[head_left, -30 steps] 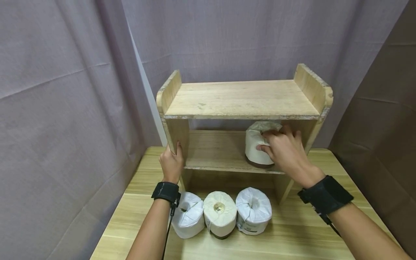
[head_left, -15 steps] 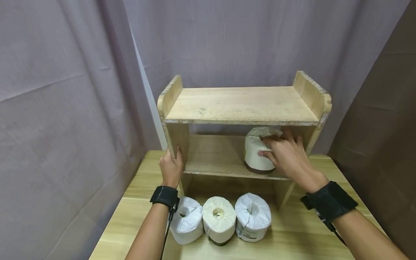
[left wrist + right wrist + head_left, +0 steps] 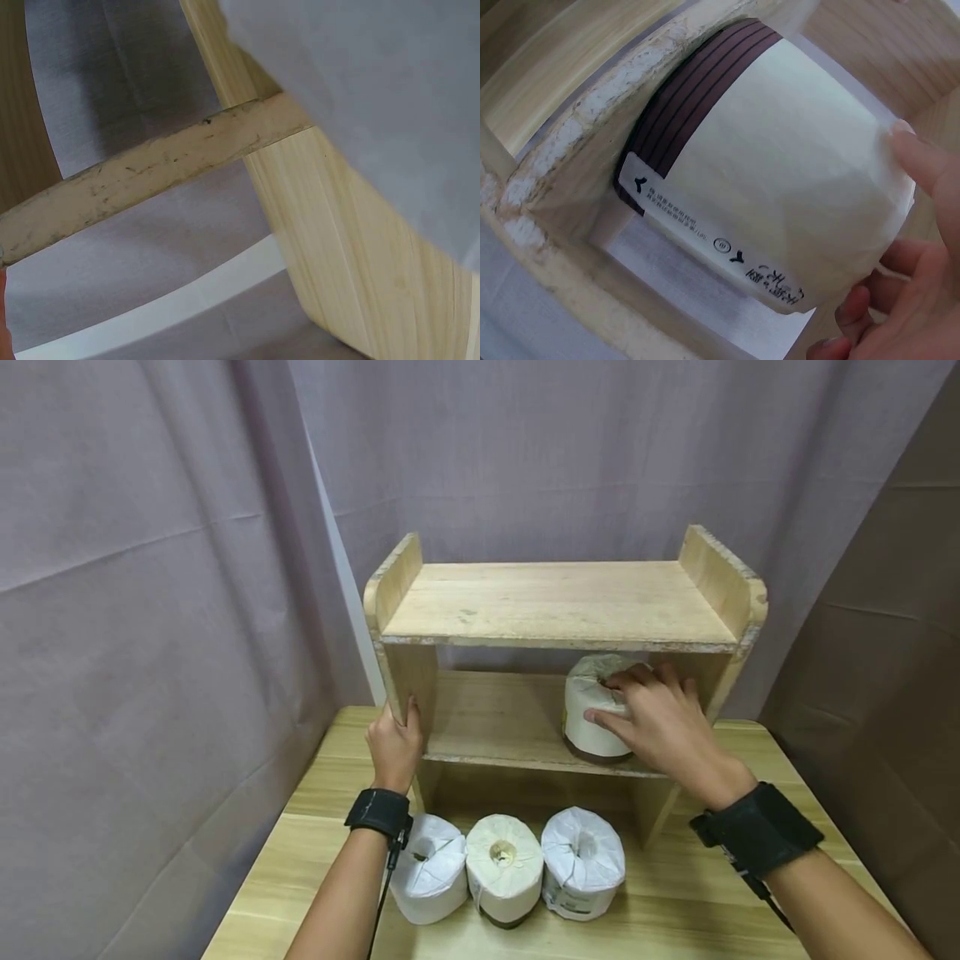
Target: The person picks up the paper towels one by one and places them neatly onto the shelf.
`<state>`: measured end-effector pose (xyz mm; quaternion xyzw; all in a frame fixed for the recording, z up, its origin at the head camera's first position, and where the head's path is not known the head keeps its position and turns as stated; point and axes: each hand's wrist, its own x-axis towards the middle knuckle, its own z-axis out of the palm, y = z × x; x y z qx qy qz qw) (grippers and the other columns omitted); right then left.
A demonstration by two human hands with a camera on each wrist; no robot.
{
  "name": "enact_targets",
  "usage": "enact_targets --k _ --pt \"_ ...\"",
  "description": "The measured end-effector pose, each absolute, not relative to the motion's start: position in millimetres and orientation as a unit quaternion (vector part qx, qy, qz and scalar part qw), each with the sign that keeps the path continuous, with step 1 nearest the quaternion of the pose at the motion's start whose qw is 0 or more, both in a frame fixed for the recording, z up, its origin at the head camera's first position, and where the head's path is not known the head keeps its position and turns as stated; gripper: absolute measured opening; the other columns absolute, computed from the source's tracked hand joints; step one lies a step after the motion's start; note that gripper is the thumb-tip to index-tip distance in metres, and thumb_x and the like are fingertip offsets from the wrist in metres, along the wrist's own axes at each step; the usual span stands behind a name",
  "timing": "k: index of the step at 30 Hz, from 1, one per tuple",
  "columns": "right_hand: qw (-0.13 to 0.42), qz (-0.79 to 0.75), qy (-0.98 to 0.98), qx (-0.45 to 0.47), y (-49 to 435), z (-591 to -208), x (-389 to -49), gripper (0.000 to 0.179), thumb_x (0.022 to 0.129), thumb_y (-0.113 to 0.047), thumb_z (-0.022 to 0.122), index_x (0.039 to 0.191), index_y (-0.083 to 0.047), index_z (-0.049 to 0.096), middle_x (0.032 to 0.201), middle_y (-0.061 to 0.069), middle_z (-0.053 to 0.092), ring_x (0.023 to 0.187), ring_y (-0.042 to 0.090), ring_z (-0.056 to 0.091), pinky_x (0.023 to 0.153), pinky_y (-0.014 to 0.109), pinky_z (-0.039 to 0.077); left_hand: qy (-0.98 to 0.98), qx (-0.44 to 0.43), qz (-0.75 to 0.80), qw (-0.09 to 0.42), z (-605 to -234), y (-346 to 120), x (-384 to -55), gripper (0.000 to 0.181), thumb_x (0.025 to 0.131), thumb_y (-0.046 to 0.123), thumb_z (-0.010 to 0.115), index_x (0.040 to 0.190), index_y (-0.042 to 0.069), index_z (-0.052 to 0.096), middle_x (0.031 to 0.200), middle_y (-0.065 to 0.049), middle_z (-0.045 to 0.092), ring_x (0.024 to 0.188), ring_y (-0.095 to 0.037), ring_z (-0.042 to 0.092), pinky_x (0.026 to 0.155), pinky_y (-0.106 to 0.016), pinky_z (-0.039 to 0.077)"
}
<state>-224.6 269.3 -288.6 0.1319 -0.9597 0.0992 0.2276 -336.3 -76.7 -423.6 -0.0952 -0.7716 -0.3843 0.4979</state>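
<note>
On the middle board of a two-tier wooden shelf point(image 3: 555, 602), at its right end, stands a wrapped toilet paper roll point(image 3: 588, 718) with a brown band round its base. My right hand point(image 3: 667, 727) holds this roll from above, thumb on its front side and fingertips at the top hole. In the right wrist view, the same roll point(image 3: 780, 172) shows printed text, and the thumb touches its wrapper. My left hand point(image 3: 395, 747) grips the front edge of the shelf's left side panel; only a fingertip shows in the left wrist view.
Three wrapped rolls stand in a row on the wooden table point(image 3: 300, 852) before the shelf: a white roll point(image 3: 429, 881), a cream roll point(image 3: 505, 877) and another white roll point(image 3: 582, 872). Grey curtains point(image 3: 525, 460) hang behind and at the sides.
The head view has tilted, so everything sits slightly lower. My right thumb has shifted a little left across the roll's front. My left hand keeps its place on the side panel.
</note>
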Motion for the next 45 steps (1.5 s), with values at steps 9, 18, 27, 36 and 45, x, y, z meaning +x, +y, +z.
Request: enact_targets --k 9,18,27,36,45 --pt "0.332 0.079 -0.932 0.126 252.1 -294.4 -230.9 0.055 0.092 -0.051 0.077 0.108 0.001 0.075 0.106 0.022 0.074 0.102 0.057 0.060 0.073 0.062 0.048 -0.770 -0.092 -0.382 0.502 -428.5 -76.4 -335.8 0.019 0.098 0.017 0.071 0.096 -0.002 0.068 0.074 -0.026 0.072 0.063 -0.051 0.068 0.057 -0.062 0.048" --pt "0.436 0.022 -0.894 0.101 234.3 -293.6 -238.0 0.061 0.087 -0.042 0.083 0.058 -0.010 0.040 0.055 0.008 0.042 0.062 0.047 0.052 0.051 0.050 0.035 -0.768 -0.098 -0.388 0.501 -424.7 -72.9 -338.7 0.021 0.100 0.018 0.069 0.097 -0.002 0.069 0.068 -0.023 0.069 0.062 -0.050 0.068 0.056 -0.062 0.048" --pt "0.417 0.014 -0.906 0.064 219.6 -287.0 -243.0 0.057 0.094 -0.034 0.075 0.053 -0.005 0.047 0.055 0.020 0.051 0.080 0.055 0.063 0.066 0.064 0.046 -0.769 -0.094 -0.385 0.502 -422.0 -74.5 -339.1 0.020 0.100 0.018 0.068 0.095 -0.001 0.068 0.070 -0.024 0.070 0.064 -0.051 0.068 0.057 -0.062 0.047" --pt "0.374 0.002 -0.926 0.040 213.7 -288.6 -247.5 0.056 0.097 -0.040 0.072 0.076 0.012 0.069 0.073 0.033 0.065 0.100 0.061 0.065 0.089 0.075 0.044 -0.770 -0.094 -0.383 0.502 -425.3 -75.2 -338.0 0.020 0.098 0.018 0.069 0.095 -0.002 0.069 0.074 -0.025 0.072 0.067 -0.052 0.069 0.057 -0.062 0.048" --pt "0.434 -0.003 -0.899 0.055 214.5 -301.2 -253.1 0.054 0.092 -0.036 0.078 0.072 0.013 0.066 0.065 0.028 0.062 0.072 0.050 0.064 0.062 0.062 0.050 -0.767 -0.096 -0.387 0.503 -424.0 -75.6 -336.0 0.019 0.099 0.018 0.069 0.096 -0.001 0.069 0.072 -0.024 0.071 0.066 -0.052 0.069 0.057 -0.062 0.047"
